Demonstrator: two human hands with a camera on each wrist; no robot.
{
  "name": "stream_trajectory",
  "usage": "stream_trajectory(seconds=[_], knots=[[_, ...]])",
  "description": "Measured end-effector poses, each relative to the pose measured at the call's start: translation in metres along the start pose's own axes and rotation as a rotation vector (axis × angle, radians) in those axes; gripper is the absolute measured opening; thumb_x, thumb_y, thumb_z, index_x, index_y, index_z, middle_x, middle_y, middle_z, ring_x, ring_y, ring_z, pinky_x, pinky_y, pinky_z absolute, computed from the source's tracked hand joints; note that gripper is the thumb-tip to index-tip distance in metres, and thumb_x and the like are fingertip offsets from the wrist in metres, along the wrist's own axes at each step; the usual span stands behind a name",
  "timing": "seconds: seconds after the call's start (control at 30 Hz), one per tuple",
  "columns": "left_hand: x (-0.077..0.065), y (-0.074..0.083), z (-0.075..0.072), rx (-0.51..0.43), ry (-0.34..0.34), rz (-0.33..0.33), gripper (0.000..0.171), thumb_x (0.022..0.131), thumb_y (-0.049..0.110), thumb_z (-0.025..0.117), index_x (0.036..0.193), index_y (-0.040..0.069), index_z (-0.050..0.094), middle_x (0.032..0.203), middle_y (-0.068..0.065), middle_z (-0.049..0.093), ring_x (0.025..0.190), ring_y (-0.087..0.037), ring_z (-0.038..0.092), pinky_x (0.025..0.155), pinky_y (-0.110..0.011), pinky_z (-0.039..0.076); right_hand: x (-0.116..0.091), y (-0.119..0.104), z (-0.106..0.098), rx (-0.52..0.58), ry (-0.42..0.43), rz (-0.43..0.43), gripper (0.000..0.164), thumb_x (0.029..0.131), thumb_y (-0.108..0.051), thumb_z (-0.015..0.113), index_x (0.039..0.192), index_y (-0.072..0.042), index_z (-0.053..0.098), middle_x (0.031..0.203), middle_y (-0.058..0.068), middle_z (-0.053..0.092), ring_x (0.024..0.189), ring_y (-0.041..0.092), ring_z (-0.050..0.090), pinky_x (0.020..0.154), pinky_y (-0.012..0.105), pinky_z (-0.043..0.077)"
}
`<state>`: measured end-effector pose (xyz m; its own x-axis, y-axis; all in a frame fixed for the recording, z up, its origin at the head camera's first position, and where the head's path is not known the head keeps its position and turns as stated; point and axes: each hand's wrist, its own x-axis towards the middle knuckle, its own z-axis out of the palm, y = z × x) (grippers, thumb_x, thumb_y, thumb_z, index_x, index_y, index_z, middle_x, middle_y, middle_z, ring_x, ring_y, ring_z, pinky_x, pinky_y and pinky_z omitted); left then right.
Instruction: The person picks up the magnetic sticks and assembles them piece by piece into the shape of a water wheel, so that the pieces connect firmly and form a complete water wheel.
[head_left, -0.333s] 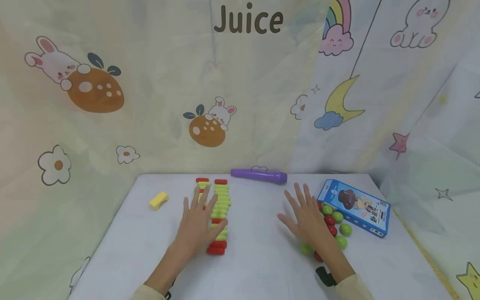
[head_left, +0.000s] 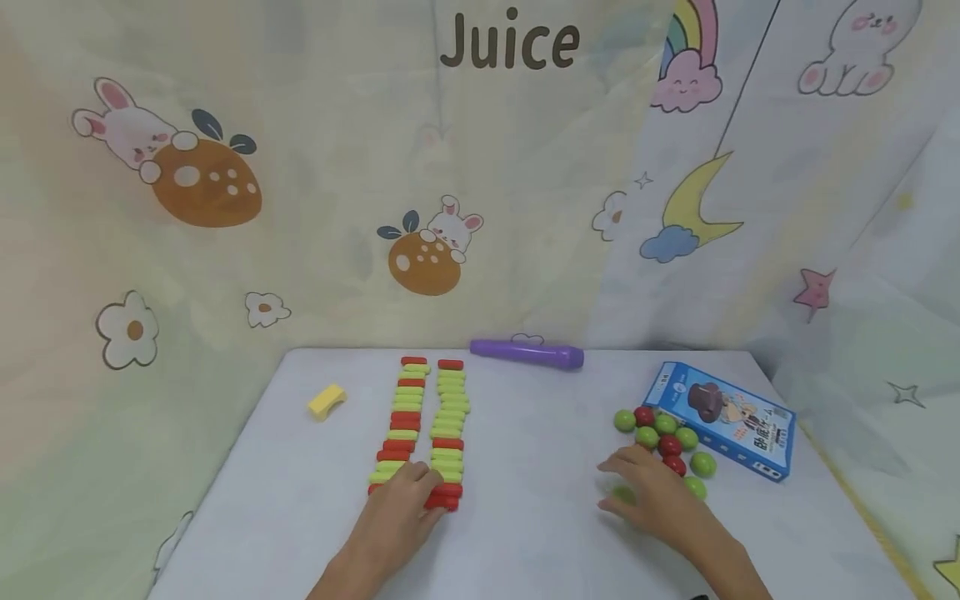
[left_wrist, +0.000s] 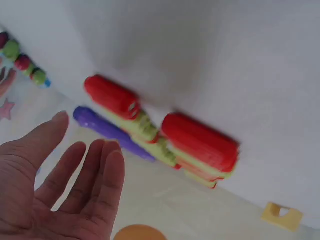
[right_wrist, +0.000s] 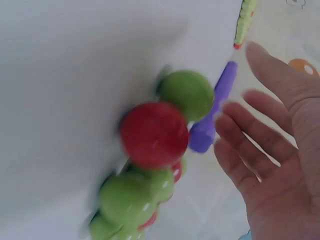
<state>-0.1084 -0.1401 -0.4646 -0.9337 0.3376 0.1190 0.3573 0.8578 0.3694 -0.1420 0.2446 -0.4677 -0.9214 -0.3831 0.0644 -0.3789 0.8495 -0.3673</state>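
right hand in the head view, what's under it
Beneath the right hand, one green ball shows in part. The right wrist view adds a red ball beside it, hidden by the hand in the head view. Whatever else it covers can't be told.

Right hand (right_wrist: 287, 192), fingers loosely bent, near red ball (right_wrist: 155, 135); green ball (right_wrist: 186, 95) just beside red; more green balls (right_wrist: 125, 200) below; purple stick (right_wrist: 225, 82) beyond; green pieces (right_wrist: 245, 22) at top; white worktop (right_wrist: 60, 100).
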Motion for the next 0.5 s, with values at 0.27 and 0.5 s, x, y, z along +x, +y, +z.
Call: stream_trajectory(seconds=[0.27, 0.5], knots=[[0.0, -0.011, 0.02, 0.14, -0.06, 0.009, 0.028, 0.084, 0.007, 0.092, 0.108, 0.008, 0.078, 0.089, 0.0, 0.063, 0.078, -0.011, 0.056, 0.071, -0.025, 0.059, -0.012, 0.015, -0.002, -0.003, -0.087, -0.002, 0.031, 0.081, -0.015, 0.095, 0.109, -0.015, 0.083, 0.111, -0.004, 0.069, 0.101, 0.017, 0.064, 0.086, 0.034, 0.063], [-0.003, -0.006, 0.031, 0.214, -0.041, 0.103, 0.032, 0.079, 0.01, 0.096, 0.107, 0.005, 0.081, 0.092, -0.004, 0.069, 0.082, -0.016, 0.064, 0.076, -0.029, 0.064, -0.003, 0.01, 0.007, -0.053, -0.058, -0.084, 0.028, 0.082, -0.007, 0.092, 0.108, -0.012, 0.083, 0.107, -0.004, 0.067, 0.096, 0.015, 0.064, 0.087, 0.035, 0.063]])
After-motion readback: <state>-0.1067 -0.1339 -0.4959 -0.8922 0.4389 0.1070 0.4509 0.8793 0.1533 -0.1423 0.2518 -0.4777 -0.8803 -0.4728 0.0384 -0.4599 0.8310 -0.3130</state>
